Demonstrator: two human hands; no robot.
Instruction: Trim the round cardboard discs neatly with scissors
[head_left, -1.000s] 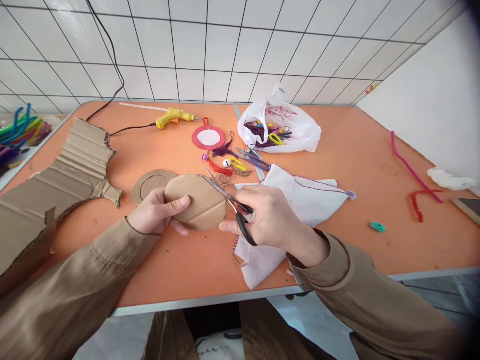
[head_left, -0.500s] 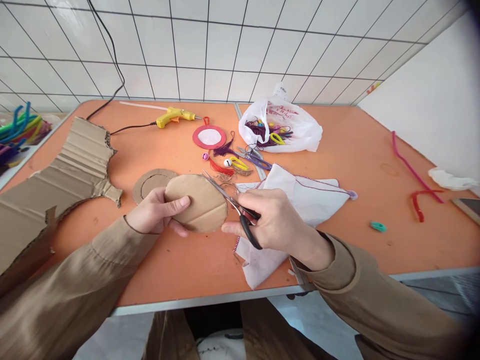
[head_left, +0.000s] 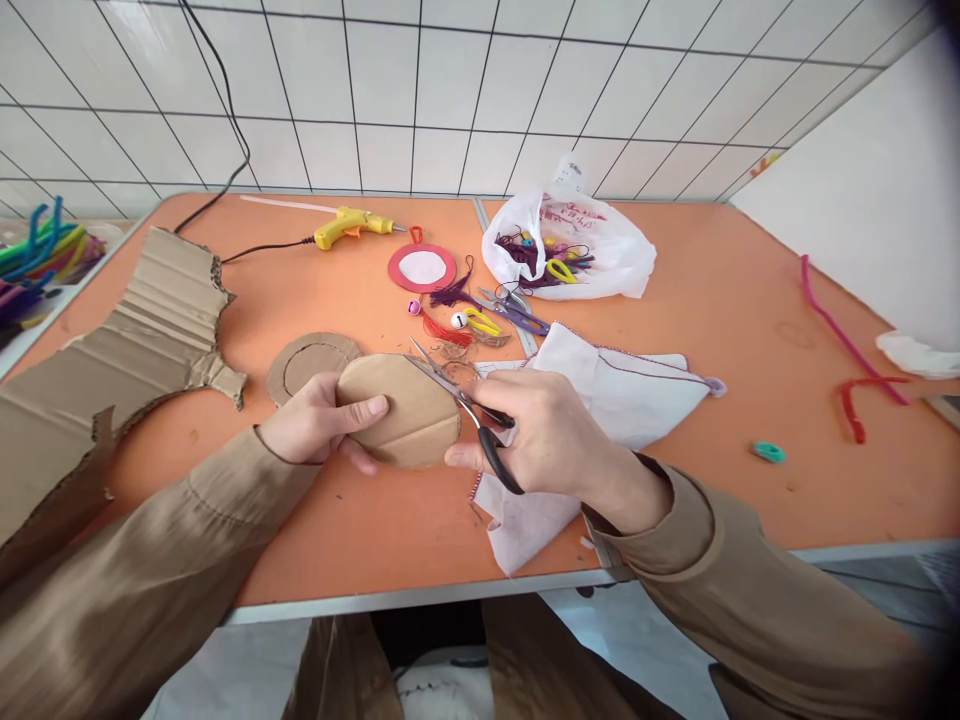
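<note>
Between thumb and fingers, my left hand [head_left: 322, 420] grips a round cardboard disc [head_left: 397, 415] by its left side. My right hand [head_left: 547, 435] has its fingers in the black handles of a pair of scissors [head_left: 491, 450]. The scissor blades are slightly parted and lie at the disc's upper right edge. Behind my left hand, a second cardboard round with a circle marked on it [head_left: 311, 355] rests on the orange table [head_left: 360, 545]. White cloth with a dark red stitched edge [head_left: 637, 395] lies beneath and beyond my right hand.
A large cut cardboard sheet [head_left: 142, 330] covers the left side. Toward the wall are a yellow glue gun [head_left: 349, 228], a red-rimmed disc [head_left: 421, 267], purple-handled scissors [head_left: 525, 315] and a white plastic bag [head_left: 615, 250]. Pipe cleaners [head_left: 832, 325] lie at the right.
The view has shifted slightly. The disc sits a little farther right and lower in view, still in my left hand, and the scissors remain at its edge with little change.
</note>
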